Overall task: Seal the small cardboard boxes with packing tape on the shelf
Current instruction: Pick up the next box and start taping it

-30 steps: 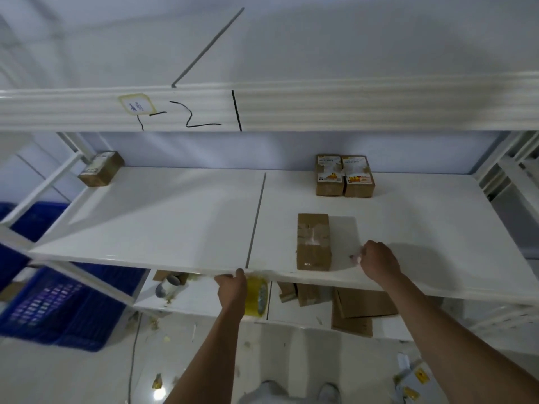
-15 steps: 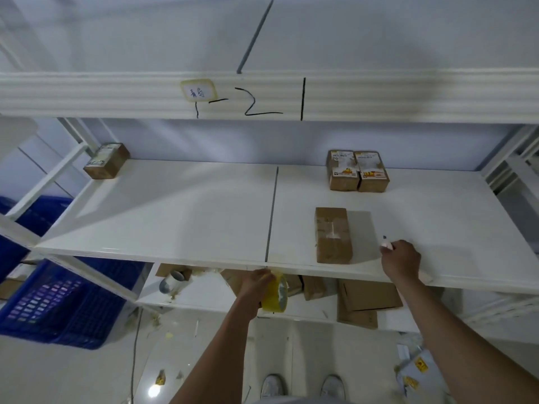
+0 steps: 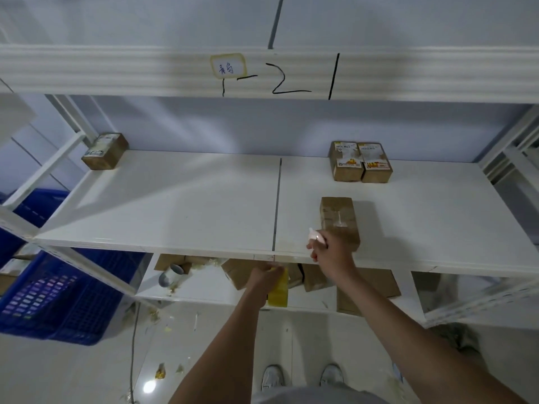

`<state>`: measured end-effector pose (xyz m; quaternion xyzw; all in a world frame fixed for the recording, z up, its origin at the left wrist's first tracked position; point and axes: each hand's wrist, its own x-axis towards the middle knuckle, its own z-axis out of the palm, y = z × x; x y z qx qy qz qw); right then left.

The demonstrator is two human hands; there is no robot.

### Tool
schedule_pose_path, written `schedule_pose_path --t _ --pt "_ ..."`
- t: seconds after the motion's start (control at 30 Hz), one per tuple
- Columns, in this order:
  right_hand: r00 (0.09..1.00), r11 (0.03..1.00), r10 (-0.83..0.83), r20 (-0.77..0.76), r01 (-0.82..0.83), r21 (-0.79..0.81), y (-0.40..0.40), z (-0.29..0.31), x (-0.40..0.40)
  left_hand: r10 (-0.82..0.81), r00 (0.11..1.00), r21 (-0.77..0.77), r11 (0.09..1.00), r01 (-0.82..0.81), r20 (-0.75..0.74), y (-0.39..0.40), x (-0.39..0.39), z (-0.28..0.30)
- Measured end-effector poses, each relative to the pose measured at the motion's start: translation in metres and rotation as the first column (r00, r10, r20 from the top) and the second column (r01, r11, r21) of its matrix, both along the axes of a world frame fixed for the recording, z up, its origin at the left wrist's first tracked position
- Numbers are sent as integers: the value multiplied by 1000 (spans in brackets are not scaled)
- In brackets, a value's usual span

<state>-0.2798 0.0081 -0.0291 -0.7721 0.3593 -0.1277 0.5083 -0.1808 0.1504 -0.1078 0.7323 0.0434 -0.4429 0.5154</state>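
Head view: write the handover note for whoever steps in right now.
Left hand grips the yellow tape roll just below the shelf edge.
Right hand pinches a small white object, likely a cutter, at the near end of the plain box.
Clear tape already shows on that box's top; cutting not confirmed.
Two labelled boxes sit at the back, one more box far left; their sealing cannot be judged.

Pale wall [image 3: 204, 123], glossy floor [image 3: 73, 371] — blue crates [image 3: 58, 301].

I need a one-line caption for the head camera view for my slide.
Person's left hand holds a yellow tape roll below the shelf; right hand, gripping a small white object, reaches a cardboard box.
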Motion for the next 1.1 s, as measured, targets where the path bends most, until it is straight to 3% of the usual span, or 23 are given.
schedule_pose_path --t 0.1,0.27,0.4,0.57,0.7,0.87,1.1 --pt "996 998 41 -83 -44 -41 9 -11 4 -18 1000 21 1000 18 7 -2 1 2" --pt "992 1000 -3 -125 1 -17 12 -16 8 -151 970 -129 983 128 -191 7 10 16" --pt "986 1000 26 -166 -26 0 15 -16 12 -146 967 -154 981 115 -208 16 7 2" --pt "978 998 60 -199 -60 7 21 -23 8 -133 979 -83 989 121 -154 12 3 0" --pt "975 999 41 -219 -38 17 21 -25 3 -154 975 76 983 168 -160 24 -9 -18" --pt "974 999 19 -227 -9 43 18 -26 -3 -67 986 -51 997 60 -150 26 -21 -22" --pt "971 998 52 -234 -45 35 21 -20 2 -132 958 -131 986 101 -253 37 -20 -12"
